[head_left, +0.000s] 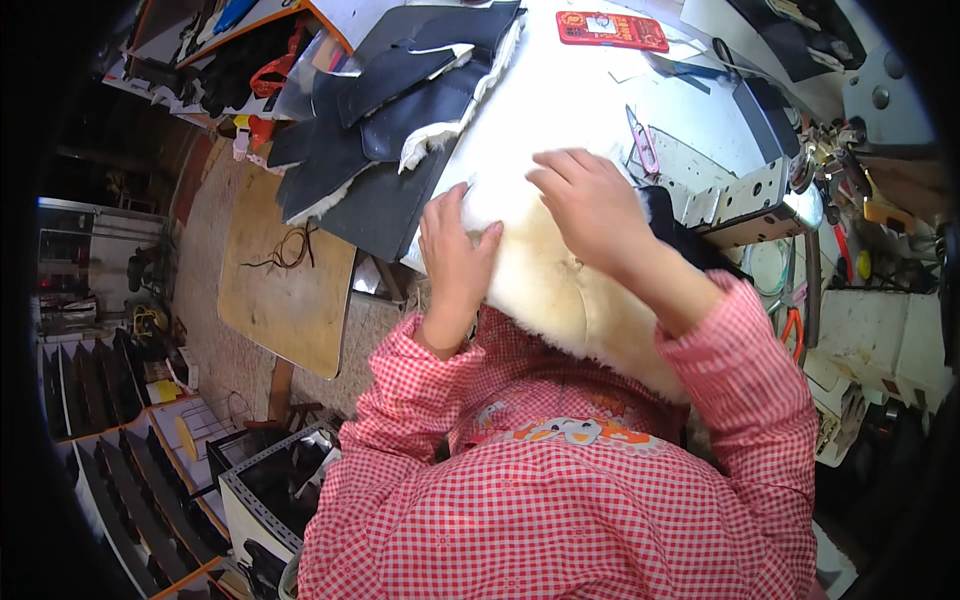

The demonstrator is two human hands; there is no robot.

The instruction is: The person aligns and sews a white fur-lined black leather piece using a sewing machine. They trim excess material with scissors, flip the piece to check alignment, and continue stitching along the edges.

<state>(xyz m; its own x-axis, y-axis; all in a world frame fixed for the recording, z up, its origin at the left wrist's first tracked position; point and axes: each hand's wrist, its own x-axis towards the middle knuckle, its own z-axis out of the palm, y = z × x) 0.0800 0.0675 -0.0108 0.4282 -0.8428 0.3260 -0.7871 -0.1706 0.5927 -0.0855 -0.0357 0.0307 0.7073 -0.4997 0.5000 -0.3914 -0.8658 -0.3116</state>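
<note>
A cream-coloured piece of fleece (530, 265) with a seam line lies over the table's near edge and hangs down toward my lap. My left hand (458, 250) rests at its left edge, with thumb and fingers apart. Above the fleece's far part is my right hand (592, 205), its fingers bent and pressed together; whatever they may hold is too small or hidden to make out. Several black leather pieces with white fleece edges (410, 100) are heaped on the table to the left of my hands.
Pink-handled thread snips (642, 142) and a red patterned phone (612, 31) lie on the white table (550, 90). A white metal machine (745, 205) stands at the right, near orange-handled pliers (793, 330). To the left is a tan board (285, 290); racks of dark pieces (150, 490) stand lower left.
</note>
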